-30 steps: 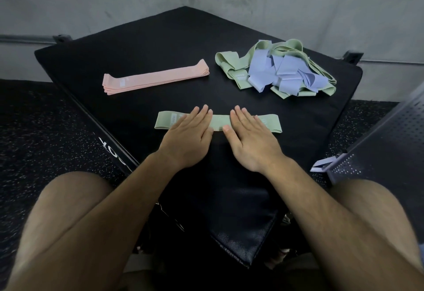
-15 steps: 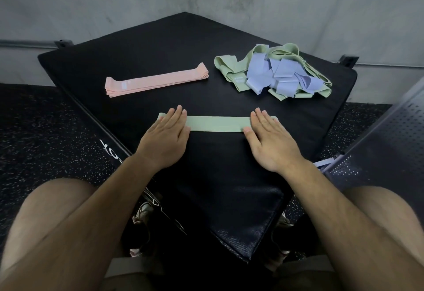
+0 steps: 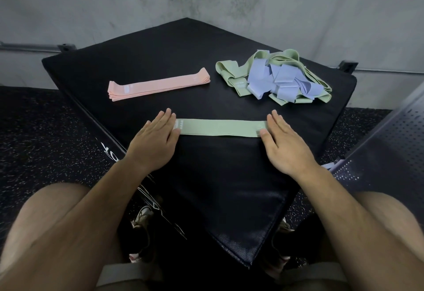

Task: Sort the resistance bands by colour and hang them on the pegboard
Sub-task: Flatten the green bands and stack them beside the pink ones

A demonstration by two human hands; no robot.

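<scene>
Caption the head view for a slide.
Left hand and right hand press a green band onto the black pad.

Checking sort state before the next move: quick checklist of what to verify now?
1. Green band flat on the pad: ok.
2. Left hand and right hand flat on its ends, nothing gripped: ok.
3. Pink stack tidy, apart from the green band: ok.
4. Pile sorted: not ok, green and blue tangled together.
5. Hooks on the perforated panel at right: cannot tell.
</scene>
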